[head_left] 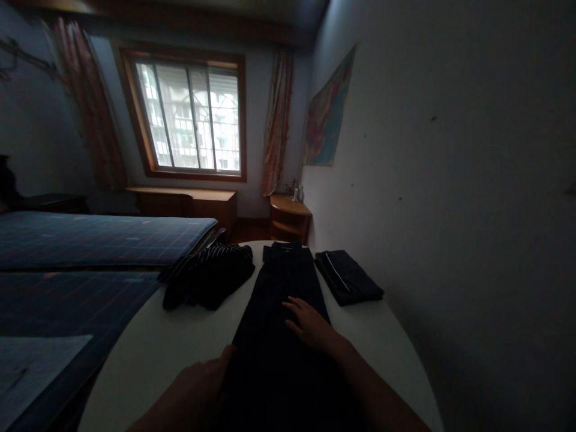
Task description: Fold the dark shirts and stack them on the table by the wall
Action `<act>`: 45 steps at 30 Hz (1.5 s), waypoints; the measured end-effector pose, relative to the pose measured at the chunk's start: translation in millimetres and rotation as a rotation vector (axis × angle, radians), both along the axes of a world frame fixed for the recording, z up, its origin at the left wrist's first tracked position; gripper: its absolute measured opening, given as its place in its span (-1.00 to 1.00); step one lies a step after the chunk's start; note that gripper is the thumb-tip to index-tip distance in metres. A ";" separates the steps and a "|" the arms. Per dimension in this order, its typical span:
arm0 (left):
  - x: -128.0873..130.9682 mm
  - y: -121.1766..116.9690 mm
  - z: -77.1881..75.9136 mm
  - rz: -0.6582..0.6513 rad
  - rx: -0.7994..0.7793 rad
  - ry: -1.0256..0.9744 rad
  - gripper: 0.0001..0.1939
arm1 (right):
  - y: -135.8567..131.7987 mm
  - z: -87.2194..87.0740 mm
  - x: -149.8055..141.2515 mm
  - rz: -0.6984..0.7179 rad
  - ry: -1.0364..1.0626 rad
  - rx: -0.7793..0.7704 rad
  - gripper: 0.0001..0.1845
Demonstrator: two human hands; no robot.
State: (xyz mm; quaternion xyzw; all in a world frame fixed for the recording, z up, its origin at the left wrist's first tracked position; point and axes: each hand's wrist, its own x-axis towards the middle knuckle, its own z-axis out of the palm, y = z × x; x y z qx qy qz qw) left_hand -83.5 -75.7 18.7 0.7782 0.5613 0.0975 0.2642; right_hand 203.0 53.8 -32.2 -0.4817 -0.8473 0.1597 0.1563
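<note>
A dark navy garment (281, 282) lies in a long strip down the middle of the white round table (175, 336). Its far end has what may be a collar or waistband; the dim light hides which. My left hand (207, 378) is at the garment's left edge, fingers closed there and seeming to pinch the cloth, though they are partly in shadow. Spread flat on top of the garment, right of its middle, is my right hand (308, 324), with its fingers apart. The near part of the cloth is very dark.
A crumpled black garment with striped parts (211, 273) rests on the table's left side. A folded dark garment with a white line (348, 279) lies at the right, near the wall (472, 240). Beds with plaid covers (99, 237) stand left; a corner shelf (290, 207) is beyond.
</note>
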 end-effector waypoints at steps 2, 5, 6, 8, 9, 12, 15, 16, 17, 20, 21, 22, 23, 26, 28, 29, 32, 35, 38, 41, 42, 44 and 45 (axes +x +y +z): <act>5.0 -5.0 6.9 -0.015 0.039 -0.061 -0.43 | -4.8 -1.9 3.6 -0.013 0.049 0.003 -0.46; 17.8 -12.1 10.0 -0.079 0.046 -0.112 -0.37 | -11.2 0.3 6.0 0.011 0.123 0.026 -0.45; 22.7 -14.0 8.8 -0.106 0.033 -0.104 -0.34 | -13.6 2.2 6.5 0.031 0.147 0.037 -0.44; 31.6 -16.5 4.1 -0.171 -0.010 -0.037 -0.34 | -18.4 6.0 7.0 0.073 0.177 0.054 -0.41; 35.3 -17.0 0.9 -0.204 -0.031 0.014 -0.38 | -20.5 7.2 6.9 0.094 0.179 0.058 -0.40; 42.3 -16.0 -8.8 -0.266 -0.045 0.121 -0.53 | -23.6 6.2 5.1 0.128 0.174 0.072 -0.42; 43.4 -13.9 -15.3 -0.299 0.015 0.043 -0.62 | -22.6 1.7 2.1 0.129 0.188 0.101 -0.48; 43.0 -13.6 -15.9 -0.314 0.023 0.015 -0.64 | -21.9 0.6 1.3 0.131 0.193 0.106 -0.49; 42.4 -13.7 -15.5 -0.333 0.017 0.000 -0.65 | -21.3 0.1 0.7 0.136 0.197 0.108 -0.49; 41.7 -14.2 -7.5 -0.386 -0.019 -0.011 -0.71 | -20.1 0.8 -0.2 0.143 0.210 0.096 -0.50; 42.2 -13.5 -3.3 -0.385 -0.008 -0.024 -0.72 | -20.0 1.3 -0.2 0.140 0.215 0.089 -0.50; 43.1 -11.9 0.8 -0.374 0.014 -0.035 -0.71 | -20.0 1.8 -0.3 0.136 0.220 0.081 -0.51; 44.5 -9.0 4.4 -0.364 0.043 -0.036 -0.69 | -20.1 2.0 -0.4 0.130 0.226 0.072 -0.52; 50.1 6.1 8.5 -0.427 0.145 0.022 -0.60 | -20.4 1.7 -0.5 0.106 0.246 0.049 -0.55; 53.2 17.9 5.2 -0.537 0.206 0.068 -0.64 | -20.2 1.7 -0.4 0.096 0.262 0.039 -0.56; 54.2 22.9 2.5 -0.582 0.229 0.087 -0.70 | -19.7 2.1 -0.4 0.089 0.272 0.034 -0.56; 55.5 32.2 -5.0 -0.645 0.254 0.140 -0.81 | -14.2 5.1 -0.7 0.027 0.271 0.036 -0.61; 56.8 34.8 -7.4 -0.684 0.250 0.143 -0.80 | 0.0 8.8 -3.4 -0.083 0.203 0.040 -0.63; 60.0 36.4 -5.6 -0.729 0.222 0.128 -0.87 | 22.0 11.2 -10.4 -0.166 0.144 0.054 -0.62; 64.0 39.4 -3.4 -0.755 0.200 0.111 -0.93 | 45.6 11.6 -21.5 -0.229 0.070 0.112 -0.61; 65.2 40.4 -3.2 -0.763 0.200 0.099 -0.93 | 52.7 11.0 -25.5 -0.248 0.044 0.131 -0.61; 67.4 42.2 -4.7 -0.788 0.242 0.079 -0.93 | 65.3 8.0 -32.6 -0.270 0.013 0.157 -0.62; 68.6 43.1 -7.1 -0.806 0.284 0.075 -0.94 | 70.6 5.5 -35.4 -0.272 0.013 0.165 -0.65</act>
